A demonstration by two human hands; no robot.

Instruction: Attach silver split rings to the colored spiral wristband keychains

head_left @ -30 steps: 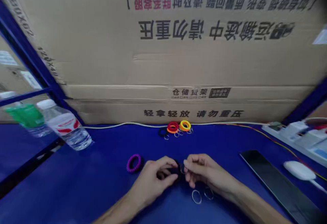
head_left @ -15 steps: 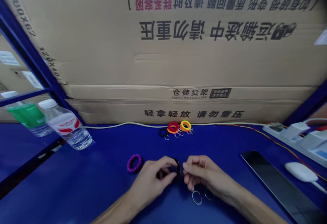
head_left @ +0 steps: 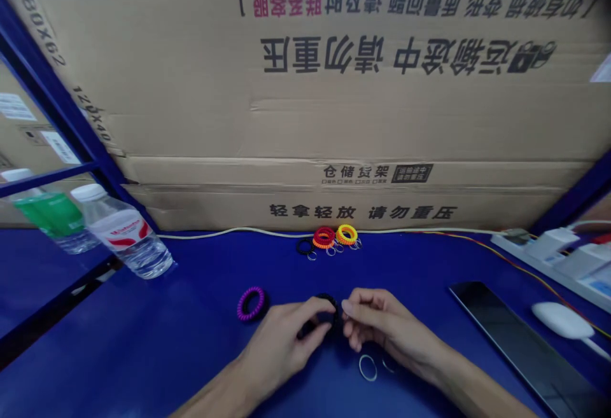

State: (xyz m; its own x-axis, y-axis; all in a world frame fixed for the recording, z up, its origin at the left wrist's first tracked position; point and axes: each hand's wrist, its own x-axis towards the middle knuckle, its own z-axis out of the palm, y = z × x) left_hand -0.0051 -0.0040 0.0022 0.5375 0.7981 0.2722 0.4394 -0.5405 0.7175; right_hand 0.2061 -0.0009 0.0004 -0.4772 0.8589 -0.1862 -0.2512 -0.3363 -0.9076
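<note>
Between the thumb and fingers of my left hand is a black coil wristband, held just over the blue table. My right hand is closed in a pinch right beside the band's right edge. Whatever sits between its fingertips is too small and covered to make out. Below my right hand lies a metal split ring, with a second one partly hidden by the hand. A purple coil wristband rests left of my left hand, partly over a dark coil.
Along the back lie black, red, orange and yellow coil wristbands with metal rings, before a cardboard wall. A water bottle leans at left. At right are a dark phone-like slab, a white mouse-shaped device and a power strip.
The black wristband has turned in my left fingers, so more of its round opening shows. My right hand has barely shifted and covers more of the second metal ring.
</note>
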